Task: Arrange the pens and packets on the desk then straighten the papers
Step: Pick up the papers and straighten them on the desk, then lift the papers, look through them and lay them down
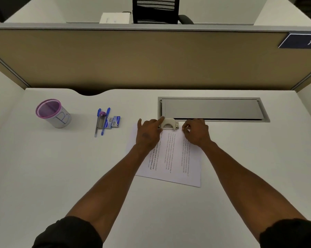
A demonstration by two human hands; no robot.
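A purple-rimmed mesh cup (52, 113) marked with a "B" stands at the far left of the worktop (61, 176). To its right lie the pens (102, 122), side by side and pointing away from the person, with two small packets (113, 122) just beside them on the right, touching each other. Further right, the papers (176, 158) lie slightly fanned and skewed, their far edge under a hole punch (169, 124). The left hand (148, 133) rests on the papers' left part, fingers straight and relaxed, its index finger reaching to the punch. The right hand (195, 132) sits at the papers' top right corner just right of the punch, fingers curled and pinching the paper edge. Behind the punch is a grey cable flap (212, 109) set into the worktop.
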